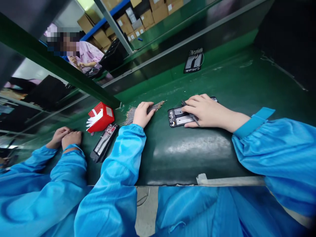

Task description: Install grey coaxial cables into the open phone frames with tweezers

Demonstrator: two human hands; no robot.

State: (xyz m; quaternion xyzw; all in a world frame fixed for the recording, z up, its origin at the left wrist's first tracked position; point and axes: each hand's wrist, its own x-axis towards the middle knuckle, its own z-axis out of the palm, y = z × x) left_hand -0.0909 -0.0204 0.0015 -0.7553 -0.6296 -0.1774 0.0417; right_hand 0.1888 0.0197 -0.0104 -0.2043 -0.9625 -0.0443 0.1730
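Note:
My left hand (143,114) lies over a bundle of thin grey cables (130,115) with brass-coloured ends, its fingers curled down onto them. Some cable ends fan out past its fingertips to the right. My right hand (206,112) is above an opened phone frame (181,120), which lies flat on the green bench. Between its thumb and fingers is a slim dark tool (195,120) that looks like tweezers, slanting across the frame. The palm and fingers cover much of the frame's right half.
A red box (107,115) with white strips stands left, beside stacked phone frames (105,143). Another phone frame (194,61) lies at the back. A co-worker's folded hands (71,139) rest at far left. A green post (98,93) rises behind the box.

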